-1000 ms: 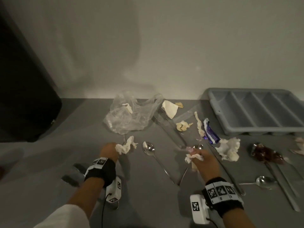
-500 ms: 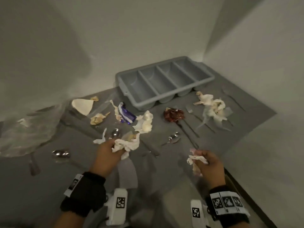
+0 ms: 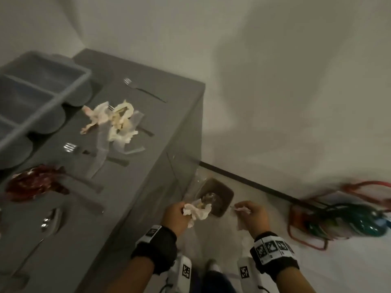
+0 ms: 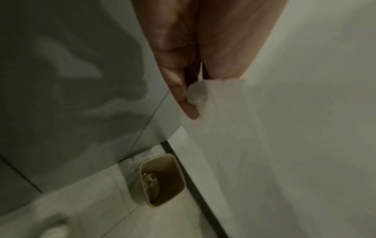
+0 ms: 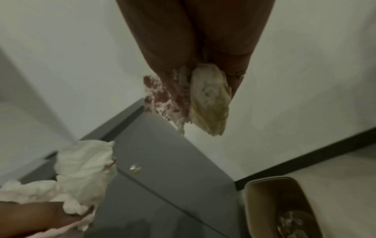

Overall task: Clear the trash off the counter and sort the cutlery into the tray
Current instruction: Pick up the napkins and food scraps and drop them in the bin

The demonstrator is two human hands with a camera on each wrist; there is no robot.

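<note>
My left hand grips a crumpled white napkin off the counter's end, above a small tan trash bin on the floor. My right hand pinches a small stained tissue, red-spotted and yellowish in the right wrist view, just right of the bin. The bin holds some crumpled trash. On the grey counter remain a pile of napkins and clear wrap, a red wrapper, forks and a spoon. The grey cutlery tray sits at the back left.
The counter's end panel drops to a pale tiled floor. A black skirting strip runs along the white wall. Red and green cords lie tangled on the floor at the right. My shoe shows below.
The view has swung right, from the counter to the floor beside it. Both hands have carried their tissues off the counter's end to above the bin.
</note>
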